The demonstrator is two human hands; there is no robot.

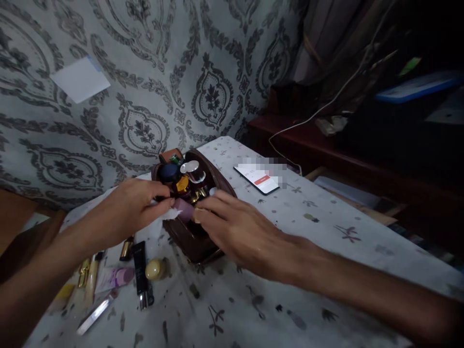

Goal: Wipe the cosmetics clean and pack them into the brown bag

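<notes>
An open brown cosmetics bag (192, 246) stands on the table, packed with bottles and jars. Over its near side, my right hand (250, 232) is closed on a small bottle with a purple cap (183, 210); a pale yellow part shows at my fingertips. My left hand (141, 203) pinches a white tissue (171, 213) right beside that cap. Inside the bag are a silver-capped bottle (195, 170), a dark blue lid (168, 172) and a yellow-orange lid (182, 183).
Left of the bag lie a black tube (139, 266), a round yellow-capped jar (155, 269), a lilac tube (112, 278), tweezers-like silver strip (96, 314) and several other cosmetics. A lit phone (257, 179) rests to the right. A white cable (319, 112) hangs behind.
</notes>
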